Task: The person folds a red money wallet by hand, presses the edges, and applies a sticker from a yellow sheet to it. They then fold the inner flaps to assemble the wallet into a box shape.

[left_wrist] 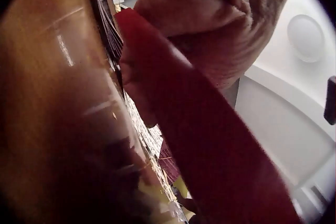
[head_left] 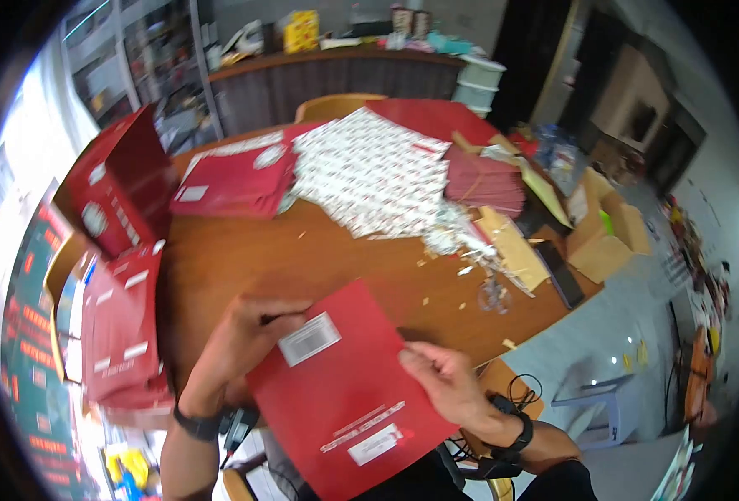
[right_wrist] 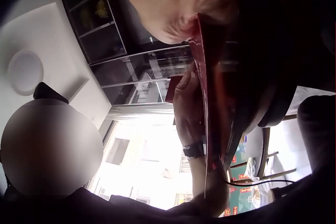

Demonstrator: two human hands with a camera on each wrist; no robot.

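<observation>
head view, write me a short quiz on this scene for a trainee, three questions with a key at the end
1. True or false: the left hand and the right hand both hold the red folder.
2. Which hand is nearer to the barcode label? a) left b) right
3. Fill in: in the head view, the dark phone lies toward the ____ edge of the table.

Key: 1 true; 2 a; 3 right

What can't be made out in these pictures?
Fine print on the lower label: head view, blurred and too small.
Some fingers of the right hand: head view, hidden by the folder.
Rest of the folder: left wrist view, cut off below.
Floor of the carton: head view, hidden by its walls.
</observation>
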